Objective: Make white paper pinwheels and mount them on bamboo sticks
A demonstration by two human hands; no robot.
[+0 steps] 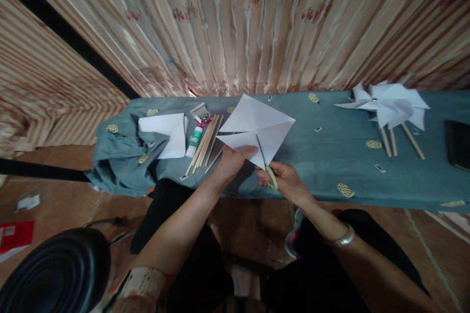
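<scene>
My left hand (235,159) grips a square of white paper (255,115) by its near left part, thumb on top. Creases cross the paper, and a slit runs in from its left corner. In my right hand (284,181) is a pair of scissors with pale green handles (271,178). Their blades lie at the paper's near corner, pointing toward its middle. To the left of the paper are several thin wooden sticks (205,144), a green and white glue stick (194,142) and a small open box of pins (203,116).
A stack of white paper (171,134) lies on the blue-grey cloth (316,156) at the left. Several paper pinwheels (394,102) on wooden sticks rest at the right, near a dark flat object (457,144). A round black object (55,274) stands at lower left. Curtains (249,24) hang behind.
</scene>
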